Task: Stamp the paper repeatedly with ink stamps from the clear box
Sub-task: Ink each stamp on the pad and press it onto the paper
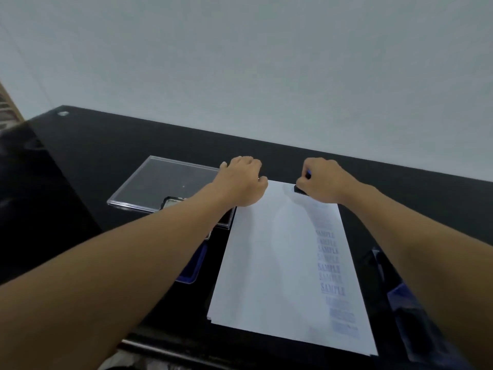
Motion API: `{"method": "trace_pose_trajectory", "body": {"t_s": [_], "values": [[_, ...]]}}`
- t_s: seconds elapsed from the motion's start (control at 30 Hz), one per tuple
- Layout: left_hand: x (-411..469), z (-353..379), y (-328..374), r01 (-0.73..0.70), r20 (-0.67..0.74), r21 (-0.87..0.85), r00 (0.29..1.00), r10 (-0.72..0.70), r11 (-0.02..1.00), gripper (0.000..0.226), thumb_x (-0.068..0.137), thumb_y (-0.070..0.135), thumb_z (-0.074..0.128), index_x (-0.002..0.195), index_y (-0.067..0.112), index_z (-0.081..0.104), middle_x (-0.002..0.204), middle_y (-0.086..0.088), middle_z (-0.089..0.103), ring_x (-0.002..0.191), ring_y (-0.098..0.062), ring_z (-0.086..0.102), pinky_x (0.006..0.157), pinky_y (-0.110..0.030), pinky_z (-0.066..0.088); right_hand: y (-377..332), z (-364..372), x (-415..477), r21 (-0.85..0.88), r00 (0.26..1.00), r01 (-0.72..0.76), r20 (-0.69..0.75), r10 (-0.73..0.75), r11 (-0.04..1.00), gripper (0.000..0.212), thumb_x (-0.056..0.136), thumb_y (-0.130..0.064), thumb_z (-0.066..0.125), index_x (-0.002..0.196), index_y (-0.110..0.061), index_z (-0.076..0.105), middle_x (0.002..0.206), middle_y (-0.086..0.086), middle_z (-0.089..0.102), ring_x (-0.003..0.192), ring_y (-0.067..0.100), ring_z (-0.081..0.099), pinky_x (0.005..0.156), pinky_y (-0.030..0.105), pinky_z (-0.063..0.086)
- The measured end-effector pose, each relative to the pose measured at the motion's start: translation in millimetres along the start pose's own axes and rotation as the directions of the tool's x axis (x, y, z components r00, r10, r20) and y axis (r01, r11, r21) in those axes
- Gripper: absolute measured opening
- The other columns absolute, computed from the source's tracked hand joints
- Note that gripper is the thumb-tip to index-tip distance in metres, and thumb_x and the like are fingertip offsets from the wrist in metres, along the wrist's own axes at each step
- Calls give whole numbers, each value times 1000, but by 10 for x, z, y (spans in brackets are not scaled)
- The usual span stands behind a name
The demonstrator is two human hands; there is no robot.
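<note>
- Right hand point(324, 180) is clenched round a small dark stamp point(300, 189), pressing it onto the paper point(266, 263) at its far right corner.
- Left hand point(244, 180) sits at the paper's far left corner with its thumb on the sheet. The fingers are bent down and I think they're holding nothing, but they're mostly hidden.
- A column of blue SAMPLE prints point(329, 263) runs down the paper's right edge.
- The clear box point(165, 182) lies open on the black table point(106, 145), just left of the paper, with a blue ink pad point(193, 265) nearer me.

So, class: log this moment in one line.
step: stamping | right hand grips stamp at paper top-right | left hand rests at top-left corner | SAMPLE prints down right edge
</note>
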State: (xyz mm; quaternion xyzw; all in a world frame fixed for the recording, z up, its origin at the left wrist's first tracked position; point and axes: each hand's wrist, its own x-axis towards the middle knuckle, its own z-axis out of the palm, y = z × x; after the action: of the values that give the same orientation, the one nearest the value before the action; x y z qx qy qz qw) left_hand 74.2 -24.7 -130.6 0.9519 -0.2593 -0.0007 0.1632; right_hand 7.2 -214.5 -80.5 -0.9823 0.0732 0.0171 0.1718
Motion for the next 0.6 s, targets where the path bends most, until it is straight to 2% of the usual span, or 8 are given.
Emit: {"method": "trace_pose_trajectory", "body": {"t_s": [0.17,0.3,0.43,0.6], "values": [[99,85,9,-2,10,13,1000,2,1000,41,97,33,37,127,9,51,136,-4,50,128,-26,41,108,-50,29,43,93,115,-54,1000,6,12,-6,999,16,96,-25,60,85,-18,51,88,2,61,71,17,56,58,29,42],[134,111,43,-4,30,33,1000,3,999,45,98,35,36,133,10,49,143,-6,46,134,-27,37,113,-53,25,64,123,168,-68,1000,12,14,-11,998,15,96,-26,61,86,-19,51,88,4,61,72,19,57,60,30,44],[154,164,51,3,31,27,1000,-4,1000,45,97,34,35,133,11,49,143,-5,47,133,-27,38,113,-55,25,67,178,190,-58,999,-4,35,6,998,14,95,-28,61,89,-18,52,89,5,62,74,22,59,65,36,49],[127,275,58,7,39,47,999,-9,999,43,97,32,34,133,12,48,139,-4,48,132,-27,38,116,-58,15,44,317,136,-34,998,-36,-45,34,999,11,95,-20,49,94,-9,48,86,9,58,66,22,48,57,36,40]]}}
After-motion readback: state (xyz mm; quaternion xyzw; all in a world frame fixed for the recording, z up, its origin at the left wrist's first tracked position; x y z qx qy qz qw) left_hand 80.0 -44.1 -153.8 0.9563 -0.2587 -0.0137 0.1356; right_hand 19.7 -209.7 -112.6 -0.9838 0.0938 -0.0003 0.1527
